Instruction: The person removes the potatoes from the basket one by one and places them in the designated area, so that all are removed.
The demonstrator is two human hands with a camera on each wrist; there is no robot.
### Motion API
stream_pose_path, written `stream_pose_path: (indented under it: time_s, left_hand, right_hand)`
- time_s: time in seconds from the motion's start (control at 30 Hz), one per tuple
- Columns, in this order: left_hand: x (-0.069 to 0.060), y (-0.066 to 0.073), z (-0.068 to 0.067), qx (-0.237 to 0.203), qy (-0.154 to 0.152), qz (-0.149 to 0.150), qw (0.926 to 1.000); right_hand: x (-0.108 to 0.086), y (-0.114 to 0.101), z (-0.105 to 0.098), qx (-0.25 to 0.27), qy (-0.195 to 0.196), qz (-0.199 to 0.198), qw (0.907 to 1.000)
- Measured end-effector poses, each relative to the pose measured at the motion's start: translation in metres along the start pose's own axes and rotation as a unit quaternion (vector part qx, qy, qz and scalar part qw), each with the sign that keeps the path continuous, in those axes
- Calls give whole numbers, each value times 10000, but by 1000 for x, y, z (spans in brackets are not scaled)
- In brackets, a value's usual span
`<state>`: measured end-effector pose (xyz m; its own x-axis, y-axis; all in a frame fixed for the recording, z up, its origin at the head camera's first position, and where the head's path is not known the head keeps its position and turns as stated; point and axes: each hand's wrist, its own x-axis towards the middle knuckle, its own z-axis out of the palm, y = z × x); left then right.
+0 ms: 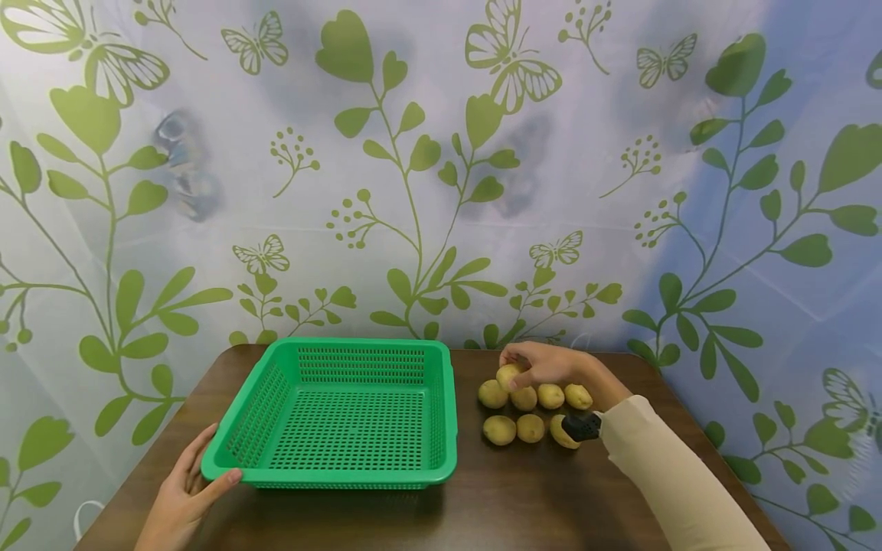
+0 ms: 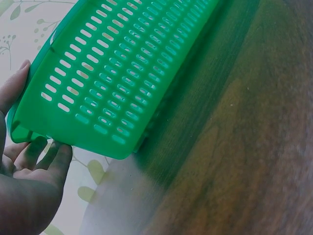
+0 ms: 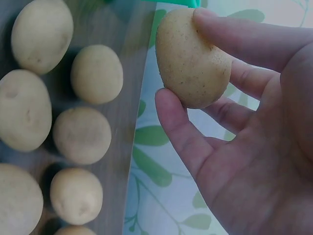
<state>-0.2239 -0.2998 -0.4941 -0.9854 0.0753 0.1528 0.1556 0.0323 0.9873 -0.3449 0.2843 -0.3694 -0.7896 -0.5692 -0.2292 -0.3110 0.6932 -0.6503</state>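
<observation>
A green plastic basket (image 1: 344,478) with slotted walls stands on the left of the table, its mesh floor showing. My left hand (image 1: 181,490) grips its near left corner: in the left wrist view the thumb lies by the rim and the curled fingers (image 2: 61,159) reach under it. On the right, my right hand (image 1: 549,363) holds a potato (image 3: 190,63) between thumb and fingers, raised above the others. Beneath it several potatoes (image 1: 499,430) lie in two rows on the tabletop, one partly covered by a black device at the right wrist.
The brown wooden table (image 1: 482,509) backs onto a pale curtain (image 1: 441,207) printed with green leaves and butterflies. A white cord (image 1: 83,516) loops by the table's left edge. Between basket and potatoes runs a narrow strip of tabletop.
</observation>
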Motion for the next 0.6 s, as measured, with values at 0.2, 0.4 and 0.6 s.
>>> stream_pose_path:
  time_s: [0.2, 0.4, 0.6]
  left_hand:
    - [0, 0, -1, -47, 6, -29, 10000]
    - [-1, 2, 0, 88, 31, -199, 9998]
    - [-1, 0, -1, -37, 65, -244, 9997]
  right_hand:
    - [-11, 7, -1, -61, 39, 21, 10000]
    - [-25, 16, -2, 20, 74, 1, 10000]
    - [-39, 28, -1, 156, 197, 182, 9995]
